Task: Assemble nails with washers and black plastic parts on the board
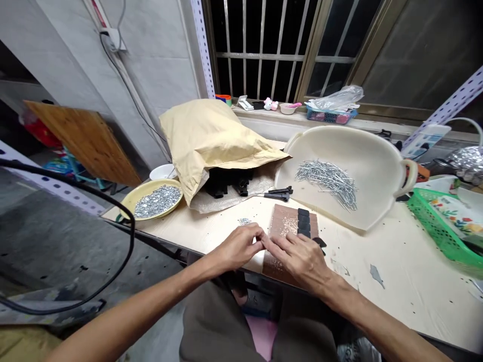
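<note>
My left hand and my right hand meet fingertip to fingertip over the near left edge of a brown board at the table's front. Both have fingers pinched together; what they grip is too small to make out. A column of black plastic pieces lies on the board just beyond my right hand. A small heap of silver bits sits left of the board.
A cream scoop tray holds several long metal pins. A yellow dish of silver nuts stands at the far left, beside a tan sack covering black parts. A green basket sits right.
</note>
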{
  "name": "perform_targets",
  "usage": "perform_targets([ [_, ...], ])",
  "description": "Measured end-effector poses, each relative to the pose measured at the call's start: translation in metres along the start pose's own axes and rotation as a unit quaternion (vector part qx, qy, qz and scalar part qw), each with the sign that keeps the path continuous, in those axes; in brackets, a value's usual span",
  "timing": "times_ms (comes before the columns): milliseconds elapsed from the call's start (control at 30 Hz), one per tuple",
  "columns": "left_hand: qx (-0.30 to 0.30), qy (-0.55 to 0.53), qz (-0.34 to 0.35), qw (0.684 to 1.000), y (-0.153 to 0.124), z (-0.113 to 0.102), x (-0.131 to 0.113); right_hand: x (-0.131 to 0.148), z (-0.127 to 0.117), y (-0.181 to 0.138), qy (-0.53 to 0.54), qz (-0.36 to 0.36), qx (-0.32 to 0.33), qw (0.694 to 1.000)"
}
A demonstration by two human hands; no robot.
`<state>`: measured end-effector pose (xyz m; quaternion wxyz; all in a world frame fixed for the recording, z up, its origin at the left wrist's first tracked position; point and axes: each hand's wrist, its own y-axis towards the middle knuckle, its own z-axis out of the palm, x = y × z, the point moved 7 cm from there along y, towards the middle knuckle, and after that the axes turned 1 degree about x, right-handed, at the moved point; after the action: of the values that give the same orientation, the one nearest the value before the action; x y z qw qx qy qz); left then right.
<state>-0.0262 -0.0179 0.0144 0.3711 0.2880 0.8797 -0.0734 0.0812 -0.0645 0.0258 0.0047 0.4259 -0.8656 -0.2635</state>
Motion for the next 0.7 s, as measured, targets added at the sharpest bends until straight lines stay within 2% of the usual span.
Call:
perform_targets([
  [100,-0.054,-0.036,-0.055,0.996,-0.014,-0.008,0.039,-0.007,0.005,-0.025,0.018,0.055,-0.011,0.998],
  [167,-0.127,0.021,-0.101,0.987,-0.022,-0.021,0.073,-0.02,0.005,-0.04,0.036,0.12,-0.018,0.992],
  [200,-0.143,0.052,-0.115,0.982,-0.024,-0.023,0.087,-0.025,0.004,-0.045,0.045,0.145,-0.017,0.988],
  [300,-0.132,0.099,-0.121,0.979,-0.026,-0.014,0.113,-0.03,0.002,-0.053,0.07,0.177,-0.019,0.982],
  [467,-0.122,0.149,-0.121,0.974,-0.024,0.002,0.111,-0.018,0.005,-0.052,0.098,0.179,-0.031,0.979],
  [700,-0.117,0.197,-0.135,0.964,-0.021,0.004,0.105,-0.009,0.009,-0.043,0.127,0.185,-0.039,0.974],
])
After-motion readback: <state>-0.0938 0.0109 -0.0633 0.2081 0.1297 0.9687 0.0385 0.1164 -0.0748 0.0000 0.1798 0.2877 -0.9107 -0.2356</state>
